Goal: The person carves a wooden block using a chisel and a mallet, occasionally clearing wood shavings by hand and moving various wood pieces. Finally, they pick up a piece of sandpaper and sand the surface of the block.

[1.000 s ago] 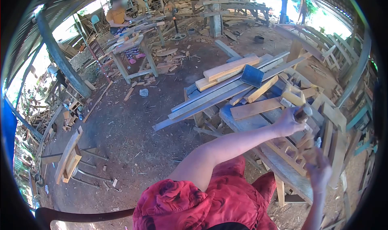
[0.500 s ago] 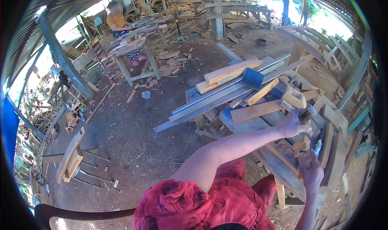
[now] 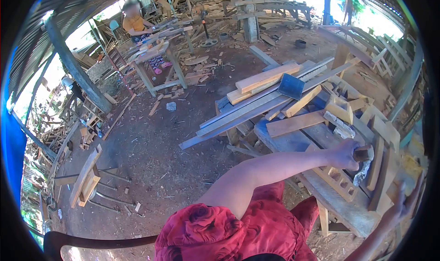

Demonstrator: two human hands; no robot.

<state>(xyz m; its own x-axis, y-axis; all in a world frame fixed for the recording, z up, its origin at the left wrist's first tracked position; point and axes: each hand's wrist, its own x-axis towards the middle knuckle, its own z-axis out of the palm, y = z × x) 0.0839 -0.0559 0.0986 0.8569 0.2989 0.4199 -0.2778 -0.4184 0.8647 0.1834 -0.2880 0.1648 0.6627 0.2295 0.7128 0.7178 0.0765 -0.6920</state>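
An open-sided workshop with a corrugated roof spreads over a bare earth floor (image 3: 151,164) strewn with wood scraps. At the left, a curved wooden piece (image 3: 85,180) stands near some bent metal legs. Farther back, a seated person (image 3: 134,24) in a yellow top works behind a small table (image 3: 149,54). Toward the middle, long boards (image 3: 256,106) lie stacked, with a dark blue square tray (image 3: 291,86) tilted on top.

Next comes the workbench (image 3: 341,210), where a strip with square notches (image 3: 333,182) lies under the outstretched left forearm. The left hand (image 3: 344,155) is curled firmly around a stubby brown wooden piece (image 3: 363,154), held above the bench's right part, just over a crumpled whitish scrap (image 3: 361,174). A firm grip set back from the exposed end would likely steady it best, and the loose lengths (image 3: 376,164) close by call for care with the knuckles.

At the far right, the right hand (image 3: 404,203) is blurred beyond the bench edge; whether it holds anything cannot be told. Working closer to the body should give better control.
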